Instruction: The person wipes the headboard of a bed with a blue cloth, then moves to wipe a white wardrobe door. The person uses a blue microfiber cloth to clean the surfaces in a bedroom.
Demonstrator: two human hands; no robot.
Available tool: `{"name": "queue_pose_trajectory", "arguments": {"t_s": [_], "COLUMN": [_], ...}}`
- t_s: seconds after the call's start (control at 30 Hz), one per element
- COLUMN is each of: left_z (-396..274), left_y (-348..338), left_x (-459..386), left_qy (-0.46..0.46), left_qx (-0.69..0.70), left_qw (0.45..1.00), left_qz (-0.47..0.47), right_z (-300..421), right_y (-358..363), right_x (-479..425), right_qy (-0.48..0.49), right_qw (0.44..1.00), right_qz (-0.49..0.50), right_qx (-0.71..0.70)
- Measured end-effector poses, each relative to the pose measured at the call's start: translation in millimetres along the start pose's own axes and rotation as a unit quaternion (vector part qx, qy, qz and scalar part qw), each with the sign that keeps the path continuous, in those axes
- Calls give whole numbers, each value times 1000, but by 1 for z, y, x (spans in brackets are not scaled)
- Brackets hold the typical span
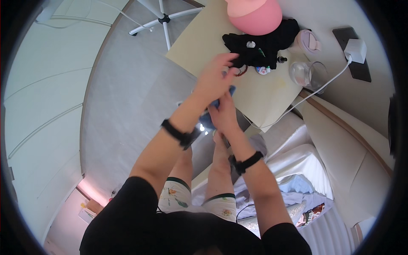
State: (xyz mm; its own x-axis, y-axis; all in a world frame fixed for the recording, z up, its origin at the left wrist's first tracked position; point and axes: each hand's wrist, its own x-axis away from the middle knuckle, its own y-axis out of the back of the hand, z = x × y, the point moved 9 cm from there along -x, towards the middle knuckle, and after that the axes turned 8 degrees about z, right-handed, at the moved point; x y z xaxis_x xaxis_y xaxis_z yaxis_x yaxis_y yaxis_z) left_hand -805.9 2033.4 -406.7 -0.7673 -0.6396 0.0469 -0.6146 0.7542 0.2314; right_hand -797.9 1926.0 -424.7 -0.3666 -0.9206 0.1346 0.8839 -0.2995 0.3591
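My left hand (214,78) is over the near edge of the cream tabletop (188,47). Its fingers are spread and slightly blurred, close to a string of dark red beads (242,71) and a crumpled black cloth (264,47). I see nothing held in it. Just below, my right hand (224,113) grips a blue item (206,122), perhaps cloth. My left forearm and both hands hide much of this item, so its shape is unclear. A small round printed tin or lid (263,70) lies beside the black cloth.
A pink rounded object (259,19) rests on the black cloth. Along the wall stand a lidded cup (307,41), a small dark bottle (281,59) and a glass mug (299,74). A white cable (325,84) runs from a charger (355,51) across the table corner. Bedding (299,165) lies right.
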Motion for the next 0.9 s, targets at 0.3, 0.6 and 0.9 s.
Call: {"name": "queue_pose_trajectory", "arguments": {"t_s": [0.3, 0.6, 0.9], "left_z": [70, 131, 85], "left_y": [163, 136, 107], "left_x": [105, 118, 47], "left_qy": [228, 274, 153], "left_qx": [-88, -101, -218], "left_qw": [954, 942, 963], "left_qz": [-176, -167, -43], "right_z": [-10, -14, -45], "right_y": [0, -124, -2], "right_x": [-211, -91, 30], "right_qy": [-67, 23, -123], "right_qw": [961, 911, 955], "right_qz": [-23, 202, 127], "right_qx": [267, 359, 238]}}
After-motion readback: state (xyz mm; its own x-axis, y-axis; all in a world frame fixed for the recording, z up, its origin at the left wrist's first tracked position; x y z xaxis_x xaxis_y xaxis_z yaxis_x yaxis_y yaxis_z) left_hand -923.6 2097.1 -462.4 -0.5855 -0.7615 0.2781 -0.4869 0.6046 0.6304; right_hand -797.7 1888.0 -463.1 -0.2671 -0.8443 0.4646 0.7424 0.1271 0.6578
